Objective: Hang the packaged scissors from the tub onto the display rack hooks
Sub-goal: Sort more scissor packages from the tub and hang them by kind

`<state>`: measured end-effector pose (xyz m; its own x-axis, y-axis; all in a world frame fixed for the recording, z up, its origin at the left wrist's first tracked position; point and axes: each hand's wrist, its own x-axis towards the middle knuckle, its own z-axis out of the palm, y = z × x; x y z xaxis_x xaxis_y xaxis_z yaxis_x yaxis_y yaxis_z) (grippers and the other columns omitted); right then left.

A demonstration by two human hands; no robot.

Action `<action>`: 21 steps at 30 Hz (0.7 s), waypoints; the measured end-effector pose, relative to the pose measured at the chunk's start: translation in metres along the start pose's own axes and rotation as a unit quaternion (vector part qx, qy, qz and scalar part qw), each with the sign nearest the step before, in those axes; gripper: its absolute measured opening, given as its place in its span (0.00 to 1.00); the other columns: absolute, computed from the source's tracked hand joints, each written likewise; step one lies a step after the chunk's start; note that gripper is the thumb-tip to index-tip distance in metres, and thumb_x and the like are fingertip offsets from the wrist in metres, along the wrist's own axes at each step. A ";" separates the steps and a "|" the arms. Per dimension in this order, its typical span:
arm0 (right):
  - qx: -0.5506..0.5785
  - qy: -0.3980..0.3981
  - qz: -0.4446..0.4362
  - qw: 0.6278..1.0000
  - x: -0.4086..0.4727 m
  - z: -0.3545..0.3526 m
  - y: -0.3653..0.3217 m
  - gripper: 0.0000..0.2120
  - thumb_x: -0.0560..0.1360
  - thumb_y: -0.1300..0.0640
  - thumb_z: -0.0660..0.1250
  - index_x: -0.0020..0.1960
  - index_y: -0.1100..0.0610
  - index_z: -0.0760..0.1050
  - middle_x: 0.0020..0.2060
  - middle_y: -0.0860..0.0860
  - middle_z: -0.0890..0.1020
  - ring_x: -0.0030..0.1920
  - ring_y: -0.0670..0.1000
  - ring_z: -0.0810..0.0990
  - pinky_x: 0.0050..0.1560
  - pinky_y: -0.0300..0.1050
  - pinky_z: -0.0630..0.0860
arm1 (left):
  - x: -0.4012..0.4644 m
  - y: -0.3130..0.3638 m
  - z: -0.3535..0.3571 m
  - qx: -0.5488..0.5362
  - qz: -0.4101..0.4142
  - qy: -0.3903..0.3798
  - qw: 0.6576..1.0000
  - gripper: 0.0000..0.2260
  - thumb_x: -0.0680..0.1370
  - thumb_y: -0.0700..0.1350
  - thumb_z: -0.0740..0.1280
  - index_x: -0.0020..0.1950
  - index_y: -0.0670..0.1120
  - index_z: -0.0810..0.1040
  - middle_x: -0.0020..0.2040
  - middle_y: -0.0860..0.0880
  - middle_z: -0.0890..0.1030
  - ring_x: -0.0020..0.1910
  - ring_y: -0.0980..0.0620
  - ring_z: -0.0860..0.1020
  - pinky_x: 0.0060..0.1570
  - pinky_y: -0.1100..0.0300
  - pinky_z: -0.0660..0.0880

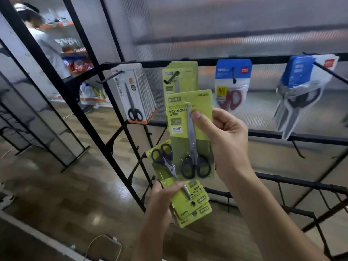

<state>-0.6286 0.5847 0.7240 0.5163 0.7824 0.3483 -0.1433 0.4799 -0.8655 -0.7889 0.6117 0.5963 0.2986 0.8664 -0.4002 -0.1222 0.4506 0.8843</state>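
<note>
Scissors pack (189, 134), pinched upright at its right edge by the right hand (224, 137), sits just below the green-pack hook (171, 77), while the left hand (162, 193) grips inverted packs (185, 202) lower down.

"SCISSORS", "GRIP" on green pack (180, 117)

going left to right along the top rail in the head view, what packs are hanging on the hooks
white-and-orange scissors packs → green scissors packs → blue-topped pack with red-handled scissors → blue-topped packs with grey scissors
</note>
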 end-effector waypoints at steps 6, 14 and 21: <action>-0.044 0.004 -0.004 0.999 0.023 0.040 0.010 0.08 0.77 0.60 0.75 0.54 0.62 0.85 0.42 0.50 0.88 0.45 0.51 0.87 0.50 0.50 0.83 | 0.010 0.014 -0.025 0.016 0.002 -0.022 1.000 0.32 0.65 0.44 0.81 0.67 0.42 0.77 0.54 0.40 0.88 0.52 0.41 0.88 0.48 0.46 0.84; -0.070 0.040 -0.006 0.997 0.049 0.063 0.022 0.04 0.77 0.60 0.76 0.52 0.56 0.85 0.45 0.50 0.89 0.49 0.53 0.88 0.55 0.49 0.84 | 0.026 0.018 -0.041 0.023 0.002 -0.024 0.999 0.29 0.67 0.45 0.78 0.67 0.42 0.77 0.53 0.41 0.89 0.51 0.42 0.89 0.50 0.46 0.83; -0.088 0.079 0.024 0.993 0.061 0.060 0.035 0.06 0.77 0.58 0.76 0.53 0.58 0.85 0.44 0.51 0.89 0.46 0.51 0.88 0.51 0.47 0.84 | 0.042 0.023 -0.045 0.042 0.003 -0.028 0.999 0.27 0.67 0.47 0.83 0.65 0.45 0.81 0.55 0.42 0.88 0.56 0.40 0.87 0.65 0.34 0.78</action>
<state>-0.6526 0.6735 0.7363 0.6406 0.7241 0.2555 -0.0293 0.3556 -0.9342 -0.8220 0.6681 0.5891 0.3512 0.8546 -0.3826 -0.0457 0.4237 0.9046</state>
